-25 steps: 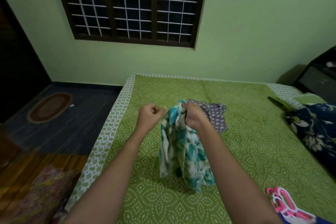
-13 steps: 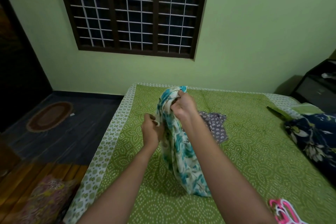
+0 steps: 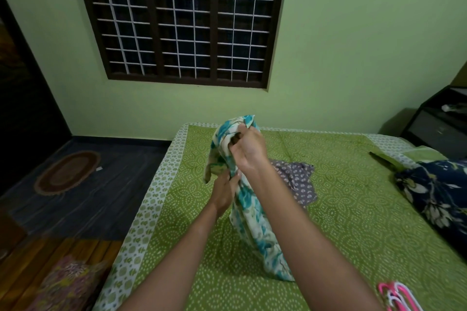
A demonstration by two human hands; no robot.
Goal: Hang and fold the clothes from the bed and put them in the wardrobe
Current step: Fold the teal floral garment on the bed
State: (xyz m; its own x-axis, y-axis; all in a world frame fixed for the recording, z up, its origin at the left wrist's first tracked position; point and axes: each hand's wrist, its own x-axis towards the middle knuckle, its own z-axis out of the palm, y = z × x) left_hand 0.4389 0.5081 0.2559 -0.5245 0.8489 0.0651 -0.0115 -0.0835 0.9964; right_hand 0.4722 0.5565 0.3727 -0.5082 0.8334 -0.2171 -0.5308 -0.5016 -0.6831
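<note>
A white garment with teal flowers (image 3: 255, 225) hangs above the green patterned bed (image 3: 348, 222). My right hand (image 3: 249, 150) grips its bunched top end, raised over the bed's far half. Lower down, my left hand (image 3: 225, 193) pinches the fabric's left edge, just beneath the right hand. The garment's lower end trails down onto the bedspread. A grey printed garment (image 3: 297, 182) lies flat on the bed behind my right forearm, partly hidden by it.
Pink and white hangers (image 3: 398, 296) lie at the bed's near right corner. A dark blue floral cloth (image 3: 439, 199) sits at the right edge, with a black cabinet (image 3: 437, 124) behind. An oval rug (image 3: 67, 171) lies on the dark floor to the left.
My right hand has lifted the teal garment's top higher off the bed. My left hand dropped from beside it to a lower grip on the fabric.
</note>
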